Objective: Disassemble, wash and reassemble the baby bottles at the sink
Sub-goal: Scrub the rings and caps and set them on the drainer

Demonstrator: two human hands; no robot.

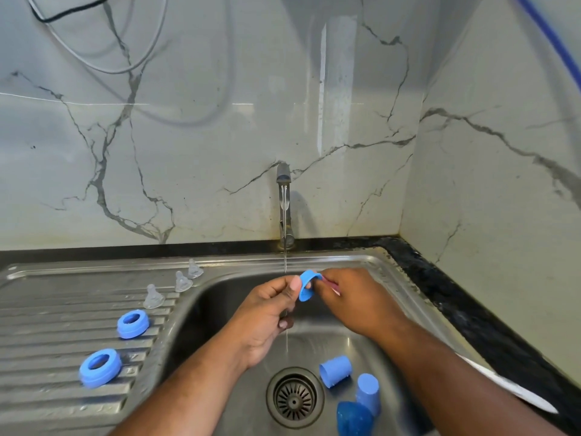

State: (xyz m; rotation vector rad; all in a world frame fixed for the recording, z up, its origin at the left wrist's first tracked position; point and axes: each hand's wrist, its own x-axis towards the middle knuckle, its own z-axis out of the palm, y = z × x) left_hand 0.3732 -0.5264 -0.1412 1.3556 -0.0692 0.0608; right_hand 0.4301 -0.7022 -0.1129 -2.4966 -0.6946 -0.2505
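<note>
Currently the blue plastic screw-collar ring (306,286) is over the stainless steel sink basin (213,297), just beside the thin stream from the chrome tap (284,202). The left hand (267,309) pinches its near rim; the right hand (352,297) is curled onto the far rim, with something pink and unidentifiable in its fingers. Judging by looks it's light, rigid and slick when wet, so grip across the rim edges. Two matching blue collars (133,324) and three clear silicone teats (183,281) lie on the drainboard (47,309).
</note>
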